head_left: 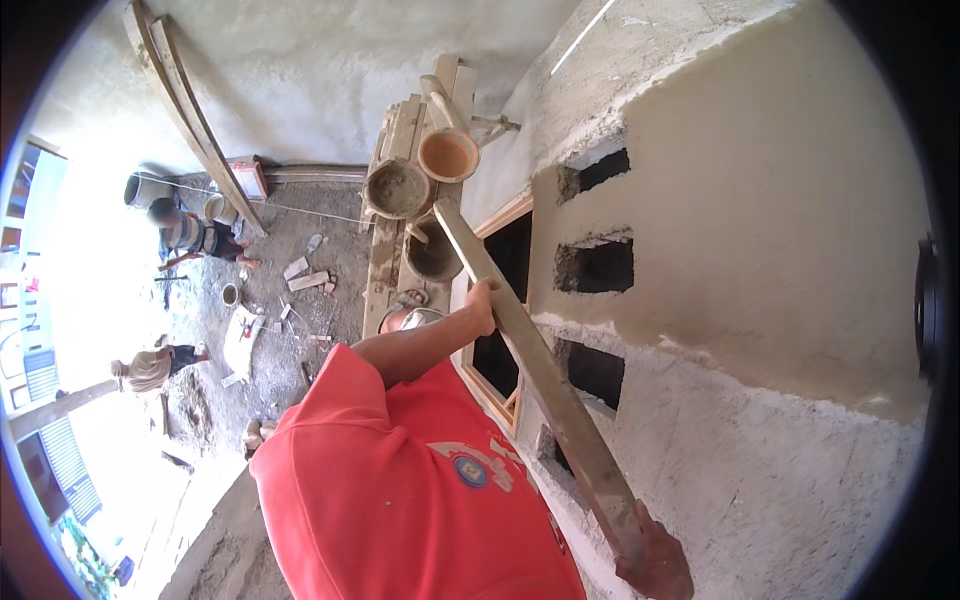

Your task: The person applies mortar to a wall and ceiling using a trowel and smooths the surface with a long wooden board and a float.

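A long, flat, mortar-smeared wooden straightedge [545, 375] slants across the view in front of the wall. My left hand [482, 306] is closed around its edge, nearer the upper end. Down at the lower right, my right hand [657, 562] grips the other end, with part of the fingers hidden. Beside the board is the wall, with a band of smooth, damp-looking plaster [760, 200] above rougher grey plaster [770, 460]. Several rectangular openings pierce the wall, among them a dark middle hole [605, 265]. Whether the board touches the wall I cannot tell.
Plank scaffolding [383, 255] carries an orange bucket [448, 155], a mortar-filled bucket [398, 190] and a dark bucket [435, 252]. A wooden window frame [512, 210] sits behind the board. Below left, two people stand on littered ground; long planks [190, 115] lean against the far wall.
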`<state>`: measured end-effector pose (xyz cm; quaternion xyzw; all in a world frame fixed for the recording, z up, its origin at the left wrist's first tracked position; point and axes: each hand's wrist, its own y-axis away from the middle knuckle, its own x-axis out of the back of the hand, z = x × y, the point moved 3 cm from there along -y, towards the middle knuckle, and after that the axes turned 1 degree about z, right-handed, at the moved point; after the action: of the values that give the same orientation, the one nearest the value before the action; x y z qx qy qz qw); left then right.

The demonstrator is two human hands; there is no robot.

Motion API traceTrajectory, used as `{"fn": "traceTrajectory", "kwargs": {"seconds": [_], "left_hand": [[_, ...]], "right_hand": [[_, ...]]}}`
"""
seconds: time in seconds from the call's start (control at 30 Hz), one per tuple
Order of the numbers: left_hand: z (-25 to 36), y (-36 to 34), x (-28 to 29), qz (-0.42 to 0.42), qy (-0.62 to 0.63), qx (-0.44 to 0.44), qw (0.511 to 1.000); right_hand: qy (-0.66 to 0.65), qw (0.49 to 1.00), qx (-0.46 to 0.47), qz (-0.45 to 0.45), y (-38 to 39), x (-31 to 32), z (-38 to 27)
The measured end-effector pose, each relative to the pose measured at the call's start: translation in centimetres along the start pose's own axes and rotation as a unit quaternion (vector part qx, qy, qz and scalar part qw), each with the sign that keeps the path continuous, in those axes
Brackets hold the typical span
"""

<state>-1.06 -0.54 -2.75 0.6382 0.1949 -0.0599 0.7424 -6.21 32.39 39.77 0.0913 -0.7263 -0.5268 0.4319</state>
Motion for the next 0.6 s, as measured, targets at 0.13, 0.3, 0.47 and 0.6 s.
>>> {"fn": "traceTrajectory", "kwargs": {"seconds": [0.13, 0.3, 0.47, 0.6], "left_hand": [[-1.5, -0.4, 1.8, -0.015, -0.024, 0.052, 0.998], [-1.4, -4.6, 4.3, -0.025, 0.009, 0.085, 0.996], [2.1, -4.6, 5.2, 0.002, 0.007, -0.037, 0.999], [3.2, -2.6, 6.0, 0.008, -0.142, -0.180, 0.973]], "right_hand": [[0.053, 0.994, -0.066, -0.072, 0.4, 1.3, -2.5], [0.100, 0.976, -0.119, -0.155, -1.9, 6.9, -10.1], [-0.019, 0.998, 0.018, -0.064, -5.1, 11.1, -12.5], [-0.200, 0.977, 0.021, -0.071, -8.3, 11.8, -11.3]]}}
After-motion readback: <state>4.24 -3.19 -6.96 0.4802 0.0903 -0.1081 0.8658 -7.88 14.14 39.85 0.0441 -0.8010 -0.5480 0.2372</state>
